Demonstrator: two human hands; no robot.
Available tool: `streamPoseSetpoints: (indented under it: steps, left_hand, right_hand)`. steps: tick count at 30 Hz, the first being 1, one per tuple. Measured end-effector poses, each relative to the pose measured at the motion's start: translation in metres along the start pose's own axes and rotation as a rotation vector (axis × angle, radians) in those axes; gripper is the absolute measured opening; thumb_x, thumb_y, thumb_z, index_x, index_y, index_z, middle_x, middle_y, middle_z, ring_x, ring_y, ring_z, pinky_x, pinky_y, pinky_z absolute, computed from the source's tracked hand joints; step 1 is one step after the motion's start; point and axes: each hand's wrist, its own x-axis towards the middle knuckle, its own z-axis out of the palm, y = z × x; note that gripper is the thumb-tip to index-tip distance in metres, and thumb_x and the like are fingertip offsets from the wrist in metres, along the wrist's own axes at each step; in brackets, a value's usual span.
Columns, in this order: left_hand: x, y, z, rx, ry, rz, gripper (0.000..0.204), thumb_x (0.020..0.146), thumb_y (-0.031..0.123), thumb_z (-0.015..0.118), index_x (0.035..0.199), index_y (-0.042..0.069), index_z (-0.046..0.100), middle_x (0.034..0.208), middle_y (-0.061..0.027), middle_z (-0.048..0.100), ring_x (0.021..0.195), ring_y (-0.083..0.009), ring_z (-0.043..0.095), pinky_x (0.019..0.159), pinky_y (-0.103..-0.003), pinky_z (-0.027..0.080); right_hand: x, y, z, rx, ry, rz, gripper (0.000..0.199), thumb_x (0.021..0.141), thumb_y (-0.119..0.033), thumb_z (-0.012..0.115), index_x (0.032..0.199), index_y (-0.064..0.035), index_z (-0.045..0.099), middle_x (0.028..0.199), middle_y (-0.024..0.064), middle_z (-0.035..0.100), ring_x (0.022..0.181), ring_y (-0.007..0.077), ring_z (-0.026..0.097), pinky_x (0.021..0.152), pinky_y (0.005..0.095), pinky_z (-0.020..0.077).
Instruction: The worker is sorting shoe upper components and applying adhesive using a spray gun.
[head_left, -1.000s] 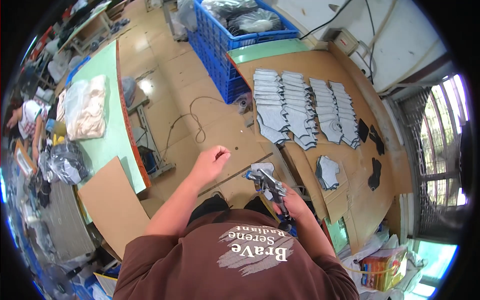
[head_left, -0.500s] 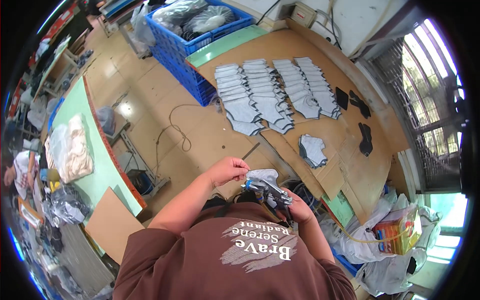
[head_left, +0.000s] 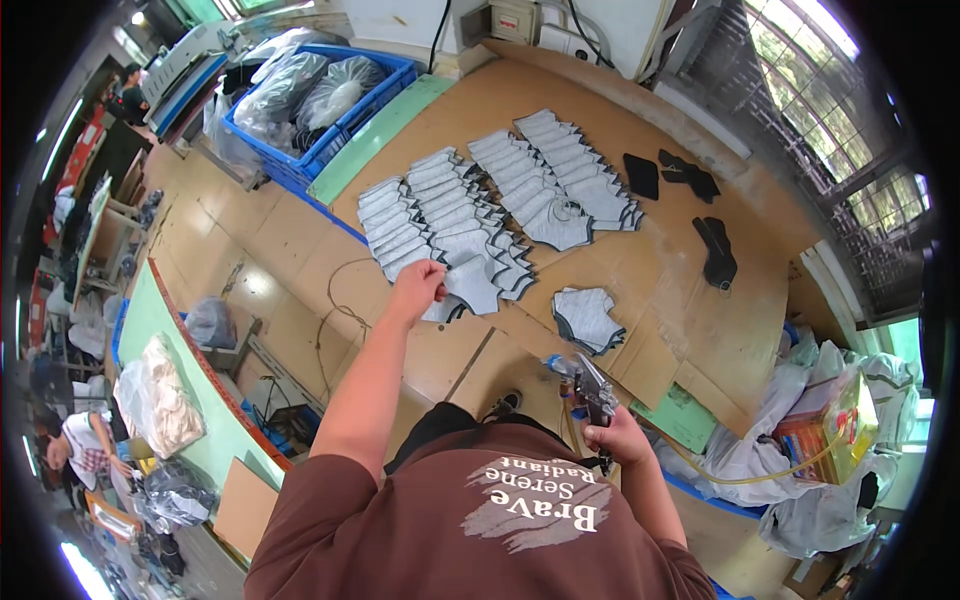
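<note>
My left hand [head_left: 420,287] reaches forward to the near end of the leftmost rows of socks, its fingers pinched on the edge of a light grey sock [head_left: 473,283]. Overlapping grey ankle socks [head_left: 550,170] with dark edges lie in several slanting rows on the cardboard-covered table [head_left: 670,290]. My right hand [head_left: 618,437] is closed around a silver and black gun-shaped hand tool [head_left: 594,388] with a blue fitting, held near my body at the table's front edge. Just beyond the tool sits a small separate pile of grey socks [head_left: 588,320].
Black flat pieces [head_left: 716,252] lie at the table's right. A blue crate [head_left: 340,140] of plastic bags stands at the back left. Plastic bags and a red-yellow box [head_left: 822,425] are at right, with a yellow hose [head_left: 745,482]. A green-topped table [head_left: 205,370] stands left.
My left hand has moved forward with the sock, away from the tool and over to the rows. My right hand keeps the tool, now apart from the sock. The view has shifted.
</note>
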Motion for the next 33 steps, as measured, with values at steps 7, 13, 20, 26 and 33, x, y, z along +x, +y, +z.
streamPoseSetpoints:
  steps: [7, 13, 20, 26, 33]
  left_hand:
    - [0.044, 0.019, -0.022, 0.401, -0.083, 0.018, 0.01, 0.083, 0.006, 0.051, 0.086, -0.001, 0.058, 0.065, -0.0037, 0.056, 0.054, -0.0106, 0.054, 0.05, -0.025, 0.045]
    - [0.06, 0.016, -0.024, -0.088, -0.218, -0.105, 0.008, 0.082, 0.004, 0.052, 0.087, 0.001, 0.057, 0.067, -0.0015, 0.055, 0.055, -0.0097, 0.053, 0.05, -0.024, 0.045]
    - [0.076, -0.018, -0.013, 0.538, 0.108, 0.071, 0.015, 0.078, 0.007, 0.051, 0.085, -0.002, 0.062, 0.068, -0.0159, 0.062, 0.064, -0.0244, 0.062, 0.058, -0.033, 0.048]
    - [0.075, -0.021, -0.006, 0.768, 0.157, 0.237, 0.017, 0.076, 0.006, 0.051, 0.084, 0.0, 0.063, 0.077, -0.0209, 0.061, 0.074, -0.0355, 0.059, 0.068, -0.041, 0.047]
    - [0.048, 0.018, 0.048, 0.773, 0.068, 0.537, 0.013, 0.077, 0.004, 0.05, 0.087, 0.002, 0.06, 0.082, -0.0177, 0.054, 0.083, -0.0354, 0.053, 0.072, -0.041, 0.044]
  right_hand:
    - [0.001, 0.008, -0.018, 0.018, 0.185, 0.036, 0.037, 0.076, -0.007, 0.063, 0.11, -0.006, 0.048, 0.066, -0.001, 0.05, 0.048, 0.0074, 0.045, 0.041, 0.0205, 0.0352]
    - [0.002, 0.008, -0.022, 0.062, 0.228, 0.107, 0.029, 0.078, -0.009, 0.063, 0.105, -0.0065, 0.053, 0.059, -0.0018, 0.047, 0.044, 0.006, 0.041, 0.039, 0.0198, 0.0291]
    - [0.014, -0.002, -0.016, 0.084, 0.338, 0.112, 0.029, 0.076, -0.01, 0.065, 0.103, -0.0067, 0.055, 0.061, -0.0008, 0.049, 0.044, 0.0059, 0.041, 0.039, 0.0198, 0.0294]
    - [0.025, -0.013, -0.008, 0.016, 0.429, 0.046, 0.031, 0.074, -0.005, 0.064, 0.102, -0.0039, 0.055, 0.085, 0.0012, 0.059, 0.06, 0.0073, 0.053, 0.043, 0.0199, 0.0375]
    - [0.028, -0.017, -0.014, -0.022, 0.537, 0.031, 0.028, 0.075, -0.006, 0.061, 0.103, -0.0061, 0.056, 0.083, 0.0007, 0.06, 0.057, 0.0051, 0.05, 0.043, 0.0193, 0.0364]
